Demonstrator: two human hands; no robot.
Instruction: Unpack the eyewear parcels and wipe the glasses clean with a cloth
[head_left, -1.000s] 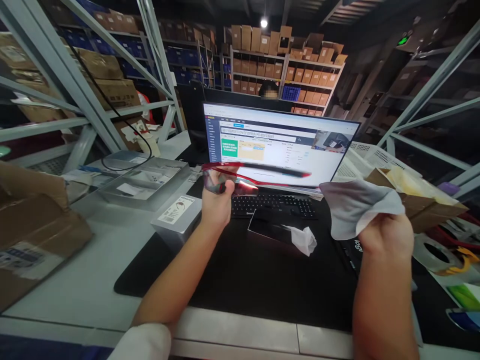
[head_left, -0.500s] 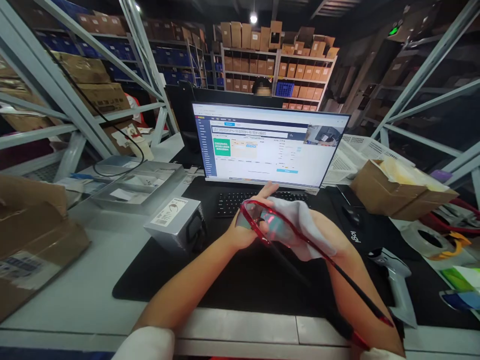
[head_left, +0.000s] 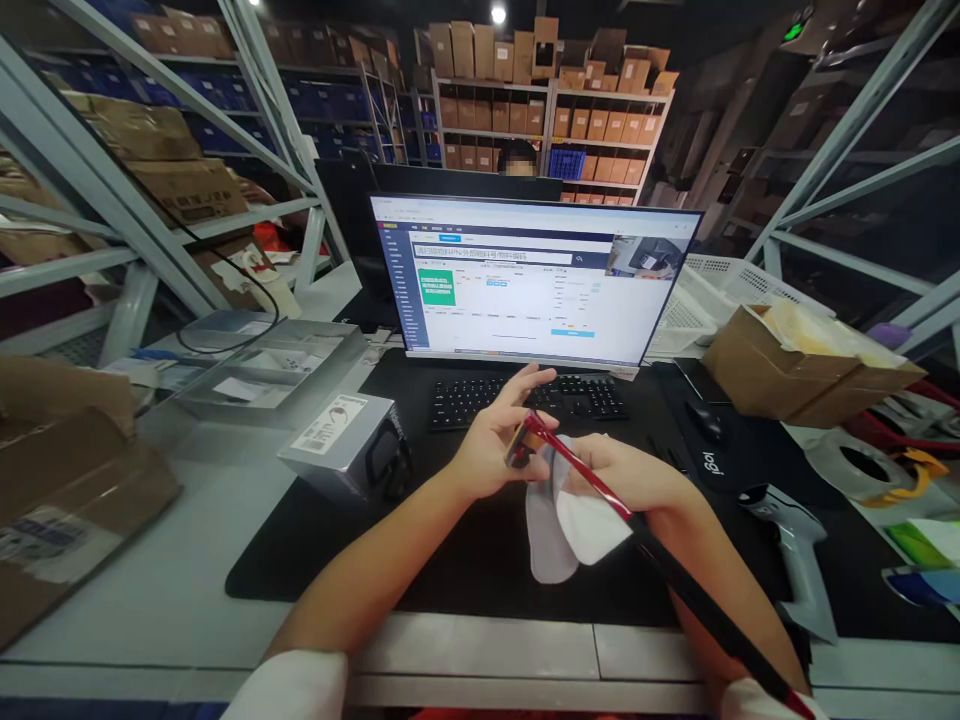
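My left hand [head_left: 486, 448] pinches the front of a pair of red-framed eyeglasses [head_left: 589, 477] above the desk mat, with some fingers stretched toward the keyboard. The glasses are turned nearly edge-on, and a long red-and-black temple runs down across my right forearm. A grey-white cleaning cloth [head_left: 551, 548] hangs from my right hand [head_left: 636, 472], which closes on it just beside the frame. Most of the lenses are hidden by the angle. To the left of my hands stands a grey box [head_left: 341, 455] with a white label and dark eyewear pictured on its side.
Behind my hands are a black keyboard [head_left: 465, 400] and a lit monitor [head_left: 517, 300]. A mouse [head_left: 703, 422], a barcode scanner [head_left: 799, 560] and a tape roll [head_left: 832, 462] lie right. Cardboard boxes [head_left: 787, 375] flank the desk; a person sits beyond the monitor.
The glasses have turned from showing a lens to nearly edge-on. The cloth has come off the lens area and now hangs lower, and my right hand has shifted slightly toward the left.
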